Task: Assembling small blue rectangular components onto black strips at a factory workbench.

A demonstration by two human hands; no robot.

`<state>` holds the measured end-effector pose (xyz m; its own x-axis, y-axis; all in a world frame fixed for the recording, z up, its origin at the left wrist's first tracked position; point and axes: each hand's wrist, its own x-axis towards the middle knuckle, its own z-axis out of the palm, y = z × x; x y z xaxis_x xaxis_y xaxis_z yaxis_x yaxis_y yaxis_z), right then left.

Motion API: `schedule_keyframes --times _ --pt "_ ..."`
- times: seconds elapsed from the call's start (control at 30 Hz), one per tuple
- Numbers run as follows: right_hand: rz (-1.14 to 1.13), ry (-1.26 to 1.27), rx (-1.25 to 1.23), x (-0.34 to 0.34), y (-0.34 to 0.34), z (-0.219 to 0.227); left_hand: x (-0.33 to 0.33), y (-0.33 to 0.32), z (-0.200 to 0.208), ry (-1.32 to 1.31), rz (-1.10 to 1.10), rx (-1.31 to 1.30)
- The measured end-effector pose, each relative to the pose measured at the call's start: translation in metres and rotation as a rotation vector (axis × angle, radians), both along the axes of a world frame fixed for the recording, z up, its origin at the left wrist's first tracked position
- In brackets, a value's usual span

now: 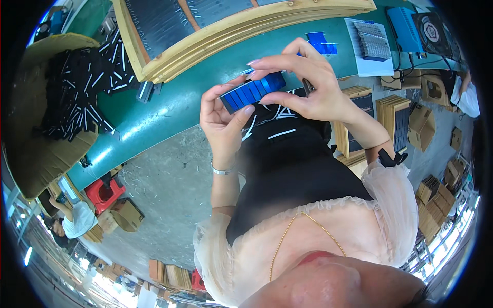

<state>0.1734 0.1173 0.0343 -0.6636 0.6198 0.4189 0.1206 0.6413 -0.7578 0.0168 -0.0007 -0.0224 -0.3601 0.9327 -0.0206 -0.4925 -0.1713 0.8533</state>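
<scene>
A small blue solar panel (pixel 252 93), a dark narrow plate crossed by shiny blue strips, is held tilted above my lap near the table's edge. My left hand (pixel 222 113) pinches its left end, thumb on the near edge and fingers behind. At the right end, my right hand (pixel 308 84) closes on it, with fingertips at the far edge and the thumb at the near edge. Something dark shows at the right palm, too covered to name. Thin white strips (pixel 281 134) lie on the black cloth over my lap.
Stacked wooden trays (pixel 246 25) with dark plates stand at the far side of the green table (pixel 179 97). A cardboard box (pixel 51 169) with black and white strips is at left. Blue pieces (pixel 322 43), a metal stack (pixel 372 41) and a blue device (pixel 404 31) lie right.
</scene>
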Motion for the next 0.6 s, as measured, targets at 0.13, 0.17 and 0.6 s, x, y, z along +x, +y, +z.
schedule_keyframes --times 0.13,0.17,0.6 --pt "-0.002 0.006 -0.027 -0.0011 -0.0003 -0.0005 0.0000 -0.0006 0.0009 -0.039 0.005 -0.033" --pt "0.000 0.015 -0.023 -0.0014 -0.0002 -0.0006 -0.0003 -0.0005 0.0004 -0.038 0.001 -0.033" --pt "-0.012 0.021 -0.004 -0.0012 -0.0002 -0.0071 0.0013 -0.0006 -0.0002 -0.055 0.018 -0.036"
